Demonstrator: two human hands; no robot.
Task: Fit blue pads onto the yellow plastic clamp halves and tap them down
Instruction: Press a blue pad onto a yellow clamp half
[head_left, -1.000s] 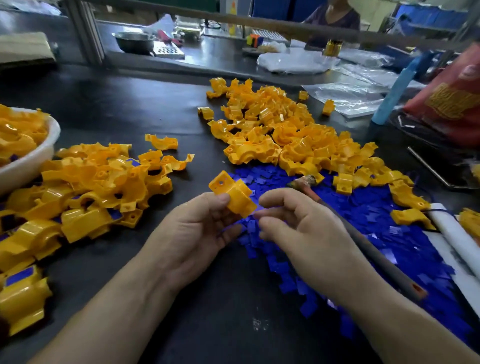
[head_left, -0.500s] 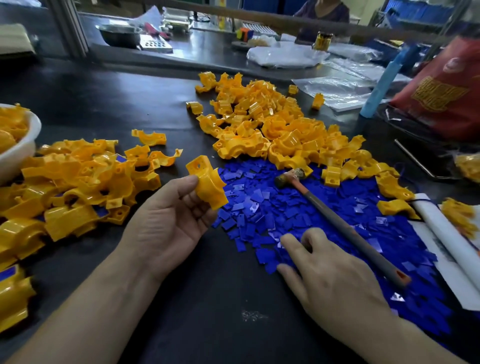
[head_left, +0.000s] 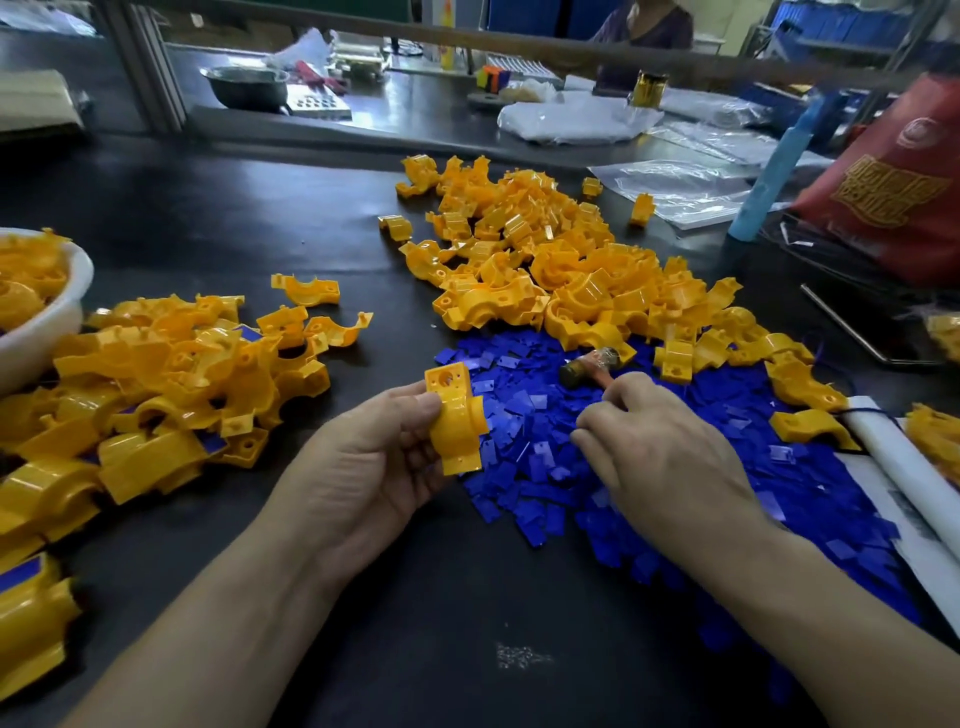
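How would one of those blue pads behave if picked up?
Probably very light: the blue pads look thin and lie in a loose, overlapping heap. Being flat, they would likely slide, not roll. Stiffness is hard to judge.

Probably factory bench, heaped clamp halves

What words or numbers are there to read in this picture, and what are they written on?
Nothing here can be read clearly.
On the red bag: gold characters and a round emblem, too blurred to read.
On the gold jar: any label is too small to read.
On the yellow clamp halves, the blue pads and the hammer: no writing shows.
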